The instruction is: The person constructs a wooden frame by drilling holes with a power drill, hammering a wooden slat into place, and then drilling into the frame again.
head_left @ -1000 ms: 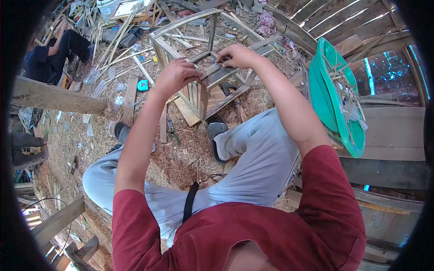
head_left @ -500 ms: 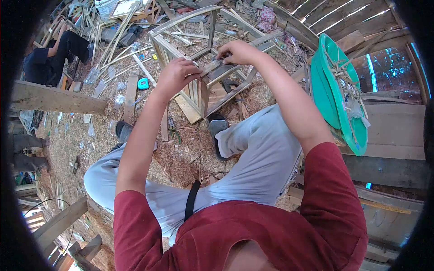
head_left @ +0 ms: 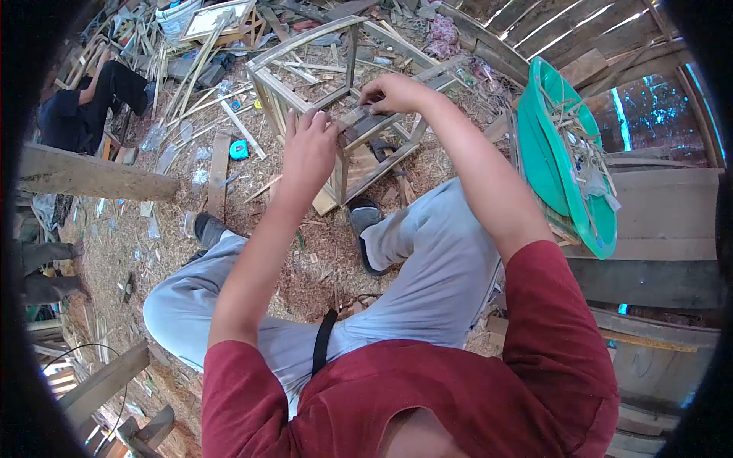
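Note:
A wooden frame point(head_left: 272, 82) of pale strips stands on the floor in front of my knees, tilted in view. My left hand point(head_left: 311, 145) is at its near corner, fingers stretched and apart, fingertips by the top rail. A short flat wooden strip point(head_left: 353, 117) lies across the near rails between my hands. My right hand point(head_left: 393, 95) bends over the far end of this strip with thumb and fingers pinched; the fingertips are small in view. Beneath the frame, a dark tool point(head_left: 381, 146) is partly hidden by the rails.
A teal tape measure point(head_left: 239, 149) lies left of the frame among wood scraps and shavings. Green plastic basins point(head_left: 544, 145) holding sticks lean at the right. A wooden beam point(head_left: 95, 172) juts in from the left, near another person point(head_left: 65, 114) in dark clothes.
My left hand has shifted slightly right and its fingers have straightened and spread from a curled hold. My right hand stays by the strip, moving slightly. The left forearm now covers the pliers.

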Available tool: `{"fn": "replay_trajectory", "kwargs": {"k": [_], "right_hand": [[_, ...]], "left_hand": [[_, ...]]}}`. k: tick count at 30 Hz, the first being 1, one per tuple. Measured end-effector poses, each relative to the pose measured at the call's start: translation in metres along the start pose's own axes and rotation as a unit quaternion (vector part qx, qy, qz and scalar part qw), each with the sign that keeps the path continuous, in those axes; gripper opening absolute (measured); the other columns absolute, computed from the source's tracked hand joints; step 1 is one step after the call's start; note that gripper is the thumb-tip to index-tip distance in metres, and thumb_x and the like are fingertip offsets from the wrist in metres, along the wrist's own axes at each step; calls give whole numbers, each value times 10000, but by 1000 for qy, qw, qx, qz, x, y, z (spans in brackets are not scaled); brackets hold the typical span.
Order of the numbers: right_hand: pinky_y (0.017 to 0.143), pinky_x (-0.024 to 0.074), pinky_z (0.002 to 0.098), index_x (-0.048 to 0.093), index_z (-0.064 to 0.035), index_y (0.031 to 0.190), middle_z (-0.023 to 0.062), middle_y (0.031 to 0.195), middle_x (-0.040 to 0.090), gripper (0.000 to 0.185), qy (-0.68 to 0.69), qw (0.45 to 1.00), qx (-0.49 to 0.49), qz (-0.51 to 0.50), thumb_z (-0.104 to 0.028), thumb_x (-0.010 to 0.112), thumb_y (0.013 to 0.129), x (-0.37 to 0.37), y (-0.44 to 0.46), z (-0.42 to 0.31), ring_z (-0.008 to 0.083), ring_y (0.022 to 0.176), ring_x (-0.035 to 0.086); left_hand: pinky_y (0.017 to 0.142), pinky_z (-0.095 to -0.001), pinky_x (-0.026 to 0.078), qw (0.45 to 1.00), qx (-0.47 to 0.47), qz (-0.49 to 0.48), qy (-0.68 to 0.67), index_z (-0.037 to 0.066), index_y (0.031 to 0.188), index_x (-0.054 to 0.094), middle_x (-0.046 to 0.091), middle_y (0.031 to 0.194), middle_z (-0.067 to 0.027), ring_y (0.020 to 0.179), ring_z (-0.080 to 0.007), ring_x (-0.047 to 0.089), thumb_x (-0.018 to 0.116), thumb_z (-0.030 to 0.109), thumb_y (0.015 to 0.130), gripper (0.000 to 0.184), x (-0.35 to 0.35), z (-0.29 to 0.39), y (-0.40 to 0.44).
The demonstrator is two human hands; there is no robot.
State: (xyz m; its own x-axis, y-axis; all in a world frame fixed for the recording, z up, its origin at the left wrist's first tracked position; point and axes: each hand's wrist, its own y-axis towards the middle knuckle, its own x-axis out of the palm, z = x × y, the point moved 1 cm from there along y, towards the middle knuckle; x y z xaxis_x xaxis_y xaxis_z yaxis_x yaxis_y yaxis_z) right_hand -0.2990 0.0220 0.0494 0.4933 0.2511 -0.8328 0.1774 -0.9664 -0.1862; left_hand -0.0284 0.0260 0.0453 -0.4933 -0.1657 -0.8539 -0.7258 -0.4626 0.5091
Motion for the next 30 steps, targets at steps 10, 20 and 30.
{"fn": "replay_trajectory", "kwargs": {"k": [10,20,30], "right_hand": [[1001,557,405,707,-132,1356,164,1266,745,509,66,977,23,201,-321,805,894,-39,-44,-30,292,1155,714],[906,558,298,713,-10,1245,86,1079,772,250,339,784,2,519,-144,656,1042,-37,-213,-86,142,996,714],[811,544,300,725,-24,1183,81,1013,773,236,347,707,311,532,-182,683,1013,187,-393,-25,132,925,705]], "left_hand": [[1142,-536,420,997,-17,-44,64,46,943,727,634,1032,-138,1130,-333,607,626,108,869,140,5,19,10],[1071,-533,430,996,-51,-64,43,45,925,738,651,1040,-158,1094,-347,619,667,169,872,152,3,3,15],[939,-470,463,977,12,46,-208,58,1164,731,660,1097,-155,1044,-356,610,595,100,1019,204,-95,126,20]]}}
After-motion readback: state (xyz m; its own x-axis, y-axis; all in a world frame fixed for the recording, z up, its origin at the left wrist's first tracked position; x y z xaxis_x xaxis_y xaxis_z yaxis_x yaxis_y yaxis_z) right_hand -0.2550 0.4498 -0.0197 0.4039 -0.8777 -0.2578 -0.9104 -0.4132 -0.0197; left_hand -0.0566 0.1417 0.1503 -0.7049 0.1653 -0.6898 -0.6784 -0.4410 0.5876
